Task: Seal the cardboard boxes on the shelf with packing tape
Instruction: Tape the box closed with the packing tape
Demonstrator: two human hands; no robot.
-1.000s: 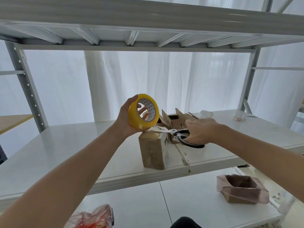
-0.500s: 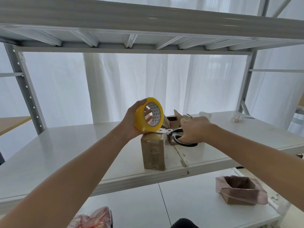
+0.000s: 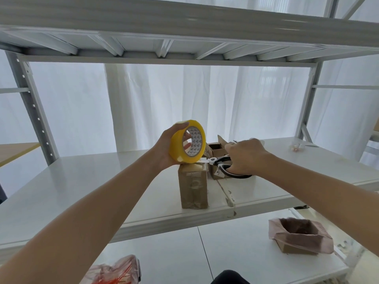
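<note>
We judge task partway. Front box (image 3: 192, 185) on shelf (image 3: 102, 181) looks taped. Just above it, our left hand (image 3: 164, 148) grips tape roll (image 3: 187, 141). Right of it, our right hand (image 3: 246, 156) grasps scissors (image 3: 220, 160). Behind it, open box (image 3: 215, 148) unsealed.

scissors (image 3: 220, 160): handles hidden under right hand (image 3: 246, 156) | plastic bag (image 3: 117, 271): cut off below

The tape roll (image 3: 178, 146) at centre is glossy yellow plastic. The cardboard box (image 3: 192, 185) beneath is matt brown (clear tape adds shiny streaks). The scissors (image 3: 222, 159) have black plastic handles. The shelf (image 3: 82, 191) is smooth painted metal, and the curtain (image 3: 153, 99) is thin cloth.
</note>
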